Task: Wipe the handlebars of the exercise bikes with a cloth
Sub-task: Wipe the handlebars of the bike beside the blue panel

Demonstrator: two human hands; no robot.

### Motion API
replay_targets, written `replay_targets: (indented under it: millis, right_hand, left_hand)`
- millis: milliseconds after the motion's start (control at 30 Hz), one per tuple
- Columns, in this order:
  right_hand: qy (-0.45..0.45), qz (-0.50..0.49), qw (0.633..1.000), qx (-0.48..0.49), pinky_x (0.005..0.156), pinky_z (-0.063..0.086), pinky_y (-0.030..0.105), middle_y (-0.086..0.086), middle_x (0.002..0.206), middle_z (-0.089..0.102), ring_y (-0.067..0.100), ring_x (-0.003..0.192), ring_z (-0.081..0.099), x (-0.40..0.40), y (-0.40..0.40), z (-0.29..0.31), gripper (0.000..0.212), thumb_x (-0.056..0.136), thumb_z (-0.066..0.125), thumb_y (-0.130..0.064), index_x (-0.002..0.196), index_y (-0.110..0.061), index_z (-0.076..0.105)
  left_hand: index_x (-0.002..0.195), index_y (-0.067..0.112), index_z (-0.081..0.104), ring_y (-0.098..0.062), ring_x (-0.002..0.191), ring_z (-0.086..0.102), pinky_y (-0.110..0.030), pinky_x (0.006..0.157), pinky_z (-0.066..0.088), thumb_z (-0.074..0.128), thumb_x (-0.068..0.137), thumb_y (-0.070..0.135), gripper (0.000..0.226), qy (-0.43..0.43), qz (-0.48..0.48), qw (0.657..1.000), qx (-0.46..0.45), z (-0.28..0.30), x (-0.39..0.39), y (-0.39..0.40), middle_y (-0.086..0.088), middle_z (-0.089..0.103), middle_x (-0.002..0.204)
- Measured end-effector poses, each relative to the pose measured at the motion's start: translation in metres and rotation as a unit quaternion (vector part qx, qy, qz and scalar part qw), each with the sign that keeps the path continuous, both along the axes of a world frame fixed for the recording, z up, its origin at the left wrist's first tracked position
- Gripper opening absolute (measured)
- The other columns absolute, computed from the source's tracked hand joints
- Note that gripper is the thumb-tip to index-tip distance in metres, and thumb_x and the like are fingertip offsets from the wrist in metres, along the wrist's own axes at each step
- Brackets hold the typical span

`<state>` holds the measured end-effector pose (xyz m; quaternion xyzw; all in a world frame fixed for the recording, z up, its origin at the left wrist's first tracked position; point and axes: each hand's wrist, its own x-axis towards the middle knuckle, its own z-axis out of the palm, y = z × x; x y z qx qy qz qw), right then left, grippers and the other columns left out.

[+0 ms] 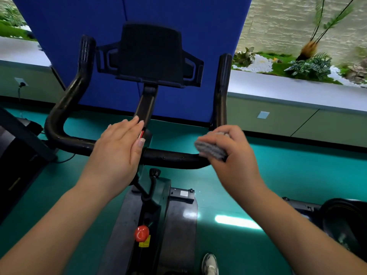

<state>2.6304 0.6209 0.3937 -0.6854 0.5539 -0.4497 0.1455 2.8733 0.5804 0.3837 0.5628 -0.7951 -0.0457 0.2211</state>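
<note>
At the far left a dark machine [14, 155] is cut off by the frame edge, too little showing to name it. The exercise bike's black handlebar [65, 118] curves up on the left to a ribbed grip. Your left hand [119, 147] lies flat over the crossbar near the stem, fingers straight and together, and it hides the bar beneath it. Above stands the black tablet holder [152, 54], its face dark. Below, a red knob [141, 233] sits on the frame. Your right hand [228, 151] curls round a folded grey cloth [211, 148], pressing it on the bar's right bend; the hand is blurred and covers that corner. A white shoe [210, 263] is cropped at the bottom edge.
</note>
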Motion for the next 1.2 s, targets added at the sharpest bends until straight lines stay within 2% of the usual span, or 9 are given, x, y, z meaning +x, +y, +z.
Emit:
replay_targets:
  millis: [100, 233, 433, 567, 633, 767, 900, 1067, 1200]
  right_hand:
    - [0.022, -0.021, 1.000, 0.001, 0.080, 0.037, -0.001, 0.000, 0.103, 0.053, 0.001, 0.094, 0.052, -0.002, -0.001, 0.001, 0.031, 0.073, 0.078, 0.001, 0.099, -0.015, 0.073]
    - [0.053, 0.028, 0.998, -0.004, 0.084, 0.038, 0.002, 0.003, 0.106, 0.055, 0.013, 0.098, 0.055, 0.027, 0.004, -0.005, 0.035, 0.071, 0.077, 0.005, 0.099, -0.015, 0.074]
    - [0.099, 0.095, 0.990, 0.021, 0.090, 0.042, 0.012, -0.004, 0.109, 0.053, 0.008, 0.103, 0.053, 0.037, -0.006, 0.005, 0.032, 0.076, 0.076, -0.004, 0.103, -0.021, 0.073]
    - [0.111, 0.098, 0.989, 0.005, 0.091, 0.039, 0.009, -0.002, 0.111, 0.052, 0.006, 0.104, 0.051, 0.022, 0.002, 0.004, 0.030, 0.076, 0.078, -0.016, 0.105, -0.022, 0.072]
    - [0.114, 0.115, 0.987, -0.006, 0.092, 0.041, 0.015, 0.000, 0.113, 0.053, 0.011, 0.105, 0.053, 0.032, 0.003, 0.003, 0.026, 0.078, 0.075, -0.021, 0.103, -0.020, 0.073]
    - [0.144, 0.174, 0.974, -0.005, 0.093, 0.046, 0.028, 0.002, 0.115, 0.056, 0.018, 0.106, 0.055, 0.068, -0.009, 0.005, 0.022, 0.079, 0.073, -0.017, 0.101, -0.018, 0.073]
    - [0.125, 0.189, 0.974, -0.011, 0.092, 0.043, 0.017, 0.003, 0.112, 0.058, 0.010, 0.104, 0.055, 0.057, -0.014, 0.006, 0.018, 0.078, 0.073, -0.008, 0.095, -0.015, 0.072]
    - [0.091, 0.112, 0.990, -0.004, 0.090, 0.040, 0.012, 0.000, 0.107, 0.059, 0.004, 0.103, 0.057, 0.018, -0.013, 0.008, 0.020, 0.077, 0.075, -0.002, 0.091, -0.017, 0.071]
    - [0.114, 0.179, 0.977, 0.006, 0.088, 0.042, 0.012, 0.000, 0.107, 0.060, 0.005, 0.101, 0.057, 0.057, -0.020, 0.012, 0.016, 0.077, 0.075, -0.009, 0.090, -0.018, 0.073]
  left_hand:
    - [0.144, 0.013, 0.038, -0.020, 0.140, 0.028, -0.043, 0.117, 0.022, 0.018, 0.098, 0.043, 0.059, 0.010, 0.001, 1.000, 0.004, -0.001, 0.004, 0.006, 0.000, 0.035, 0.151]
    - [0.146, 0.016, 0.034, -0.018, 0.142, 0.024, -0.044, 0.117, 0.022, 0.016, 0.096, 0.045, 0.061, -0.012, -0.002, 1.000, 0.012, -0.001, 0.009, 0.011, 0.002, 0.030, 0.153]
    - [0.147, 0.020, 0.033, -0.017, 0.142, 0.025, -0.041, 0.117, 0.021, 0.021, 0.094, 0.043, 0.059, -0.043, -0.009, 0.999, 0.022, 0.004, 0.016, 0.016, 0.005, 0.030, 0.154]
    - [0.149, 0.023, 0.027, -0.013, 0.143, 0.020, -0.033, 0.117, 0.013, 0.027, 0.095, 0.039, 0.056, -0.037, -0.015, 0.999, 0.033, 0.004, 0.021, 0.021, 0.010, 0.021, 0.156]
    - [0.149, 0.022, 0.027, -0.014, 0.143, 0.020, -0.030, 0.116, 0.011, 0.029, 0.098, 0.036, 0.053, -0.032, -0.013, 0.999, 0.034, 0.005, 0.021, 0.023, 0.009, 0.021, 0.156]
    - [0.148, 0.020, 0.029, -0.016, 0.142, 0.025, -0.033, 0.117, 0.017, 0.031, 0.098, 0.034, 0.052, -0.035, -0.021, 0.999, 0.031, 0.007, 0.022, 0.022, 0.006, 0.025, 0.155]
    - [0.148, 0.020, 0.032, -0.017, 0.141, 0.027, -0.029, 0.115, 0.013, 0.031, 0.095, 0.035, 0.054, -0.047, -0.023, 0.998, 0.029, 0.009, 0.023, 0.022, 0.005, 0.028, 0.154]
    - [0.150, 0.023, 0.023, -0.012, 0.144, 0.016, -0.023, 0.114, 0.001, 0.035, 0.101, 0.029, 0.051, -0.047, -0.017, 0.998, 0.038, 0.011, 0.021, 0.024, 0.010, 0.016, 0.157]
    - [0.150, 0.021, 0.026, -0.015, 0.144, 0.019, -0.026, 0.115, 0.006, 0.036, 0.101, 0.028, 0.050, -0.045, -0.007, 0.998, 0.044, 0.012, 0.018, 0.024, 0.007, 0.019, 0.157]
